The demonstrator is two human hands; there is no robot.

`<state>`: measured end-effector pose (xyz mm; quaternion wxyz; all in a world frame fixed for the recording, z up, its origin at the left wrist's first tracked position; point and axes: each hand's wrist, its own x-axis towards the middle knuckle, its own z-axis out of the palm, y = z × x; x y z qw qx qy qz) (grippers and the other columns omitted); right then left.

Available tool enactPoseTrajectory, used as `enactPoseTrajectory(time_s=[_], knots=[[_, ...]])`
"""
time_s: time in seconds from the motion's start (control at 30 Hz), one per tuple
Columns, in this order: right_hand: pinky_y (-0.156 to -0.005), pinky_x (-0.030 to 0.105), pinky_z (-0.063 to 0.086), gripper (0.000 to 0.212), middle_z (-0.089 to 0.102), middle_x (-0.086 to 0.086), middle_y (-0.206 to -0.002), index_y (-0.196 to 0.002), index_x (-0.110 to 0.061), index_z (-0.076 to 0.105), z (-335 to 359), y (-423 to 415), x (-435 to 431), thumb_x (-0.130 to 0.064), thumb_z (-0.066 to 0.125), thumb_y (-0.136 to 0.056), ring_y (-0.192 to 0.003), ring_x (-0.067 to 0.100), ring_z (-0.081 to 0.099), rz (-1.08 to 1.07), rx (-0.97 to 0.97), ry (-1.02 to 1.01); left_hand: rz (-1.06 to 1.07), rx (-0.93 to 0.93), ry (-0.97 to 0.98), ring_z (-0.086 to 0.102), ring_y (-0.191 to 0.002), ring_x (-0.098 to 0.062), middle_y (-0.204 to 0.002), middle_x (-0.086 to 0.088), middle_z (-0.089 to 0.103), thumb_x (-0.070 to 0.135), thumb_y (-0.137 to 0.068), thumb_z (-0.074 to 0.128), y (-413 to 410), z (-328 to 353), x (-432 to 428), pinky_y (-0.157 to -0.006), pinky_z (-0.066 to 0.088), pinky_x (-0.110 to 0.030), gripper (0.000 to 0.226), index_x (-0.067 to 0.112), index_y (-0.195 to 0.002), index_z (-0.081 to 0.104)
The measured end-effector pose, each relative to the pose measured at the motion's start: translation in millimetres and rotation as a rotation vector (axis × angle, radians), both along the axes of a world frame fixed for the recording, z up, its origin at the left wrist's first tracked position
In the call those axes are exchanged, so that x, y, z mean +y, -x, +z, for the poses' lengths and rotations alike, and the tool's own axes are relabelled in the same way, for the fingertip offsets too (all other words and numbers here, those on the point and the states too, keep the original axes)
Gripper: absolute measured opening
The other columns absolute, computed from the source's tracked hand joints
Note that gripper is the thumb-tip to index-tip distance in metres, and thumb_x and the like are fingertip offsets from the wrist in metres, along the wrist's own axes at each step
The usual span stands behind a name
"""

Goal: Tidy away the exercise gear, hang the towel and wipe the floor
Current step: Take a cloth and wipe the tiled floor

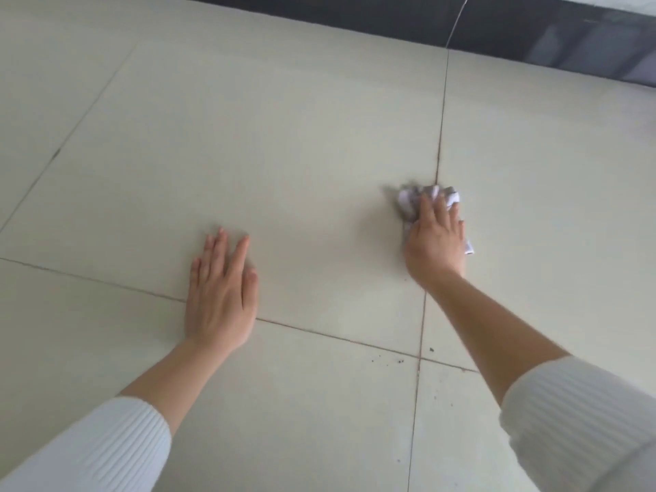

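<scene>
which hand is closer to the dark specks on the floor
Right. The right hand, pressing a cloth, is just beyond the specks along the same tile line; the left hand lies flat farther off to their left.

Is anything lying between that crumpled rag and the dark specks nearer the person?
Nothing visible: only bare pale tile floor lies between the crumpled white-grey rag under the right hand and the dark specks.
</scene>
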<state>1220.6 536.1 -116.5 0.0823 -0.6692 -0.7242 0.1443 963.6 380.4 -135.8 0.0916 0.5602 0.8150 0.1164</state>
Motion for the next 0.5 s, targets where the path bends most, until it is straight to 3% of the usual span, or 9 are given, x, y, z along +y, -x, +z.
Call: enactPoseTrajectory(time_s=[0.1,0.17,0.23,0.27,0.33,0.43,0.5], knots=[[-0.118,0.048,0.019,0.055,0.024,0.009,-0.158,-0.15,-0.019,0.029,-8.1,24.4,-45.4,-0.012,0.037,-0.097,-0.146,0.032,0.019,0.448,0.043,-0.043,0.051,0.0,0.001,0.005,-0.148,-0.028,-0.16,-0.014,0.009,0.042,-0.092,0.017,11.4,3.9,57.3,-0.118,0.005,-0.043,0.065,0.016,-0.151,0.024],[-0.118,0.043,0.021,0.049,0.027,0.003,-0.157,-0.148,-0.021,0.035,-4.5,22.9,-70.8,-0.021,0.038,-0.099,-0.145,0.028,0.023,0.837,0.054,-0.048,0.007,0.034,-0.006,0.002,-0.148,-0.027,-0.16,-0.013,0.006,0.043,-0.092,0.015,21.0,4.8,90.0,-0.119,0.003,-0.042,0.066,0.017,-0.152,0.02],[-0.118,0.037,0.022,0.052,0.025,0.001,-0.158,-0.149,-0.023,0.033,-5.2,7.8,-54.2,-0.024,0.041,-0.097,-0.146,0.023,0.023,1.034,-0.027,-0.069,-0.008,0.057,-0.002,0.002,-0.148,-0.026,-0.161,-0.013,0.006,0.045,-0.091,0.014,30.6,3.2,112.7,-0.12,0.002,-0.042,0.066,0.019,-0.152,0.02],[-0.118,0.037,0.023,0.056,0.024,0.002,-0.158,-0.15,-0.022,0.03,-8.7,0.3,-33.8,-0.024,0.044,-0.096,-0.146,0.023,0.022,0.997,-0.072,-0.086,0.001,0.063,-0.003,0.003,-0.148,-0.025,-0.16,-0.013,0.008,0.045,-0.091,0.016,34.4,1.4,118.7,-0.12,0.003,-0.042,0.067,0.019,-0.152,0.021],[-0.117,0.043,0.027,0.056,0.023,0.007,-0.158,-0.152,-0.017,0.025,-11.6,-14.4,15.5,-0.027,0.039,-0.099,-0.146,0.026,0.021,0.728,-0.075,-0.088,0.012,0.066,-0.02,0.006,-0.148,-0.025,-0.16,-0.014,0.012,0.045,-0.09,0.02,38.3,-2.7,123.6,-0.12,0.004,-0.04,0.066,0.02,-0.151,0.024],[-0.121,0.038,0.011,0.051,0.005,0.001,-0.162,-0.153,-0.022,0.014,-3.3,-31.4,88.5,-0.033,0.022,-0.104,-0.149,0.023,0.004,0.261,-0.095,0.01,0.002,0.052,-0.034,0.008,-0.148,-0.024,-0.159,-0.013,0.015,0.045,-0.09,0.023,39.0,-4.1,121.5,-0.12,0.006,-0.038,0.065,0.021,-0.151,0.026],[-0.12,0.036,0.004,0.052,-0.003,-0.003,-0.162,-0.154,-0.025,0.008,1.2,-30.2,126.5,-0.035,0.018,-0.104,-0.149,0.023,-0.002,0.089,-0.142,0.074,0.008,0.05,-0.029,0.009,-0.148,-0.024,-0.159,-0.013,0.016,0.046,-0.09,0.023,38.3,-3.1,121.8,-0.12,0.007,-0.039,0.066,0.021,-0.151,0.027]])
